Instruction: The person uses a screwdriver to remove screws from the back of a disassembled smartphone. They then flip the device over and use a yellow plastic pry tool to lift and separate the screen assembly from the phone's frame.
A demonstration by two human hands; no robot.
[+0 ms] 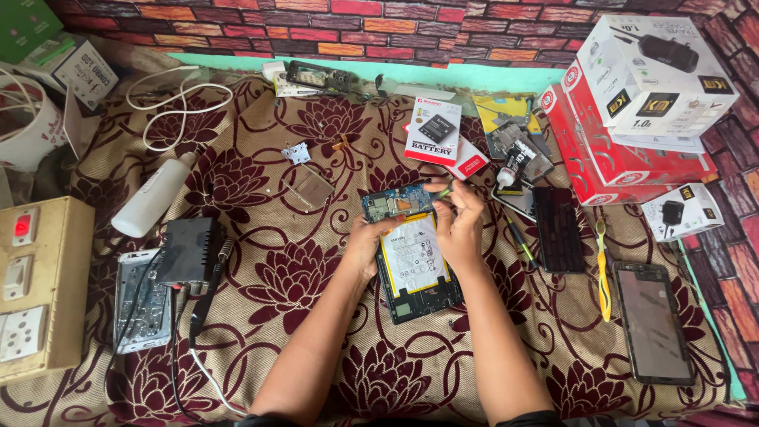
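- At the far left, a beige switchboard with a red rocker switch [39,289] stands on the maroon flowered cloth [277,332] that covers the counter.
- Near it lie an opened silver phone frame [141,304] and a black box-shaped soldering station [188,251], and above them a white plastic squeeze bottle [152,196].
- My left hand [365,247] is closed on the left edge of the opened black phone with a white battery and a blue circuit board [411,261]; it steadies the phone, which lies in the middle of the cloth in front of me.
- My right hand [457,225] is pinched shut on a thin yellow-green tool [444,190], its tip touching the top right corner of the circuit board.
- I judge that I am at the step of working on the board, loosening or lifting something at this corner; the next move asks for a firm left grip and small, gentle pressure.
- To the right lie a black phone back panel [558,229], a yellow toothbrush [602,273] and a dark phone with its screen up [653,323].
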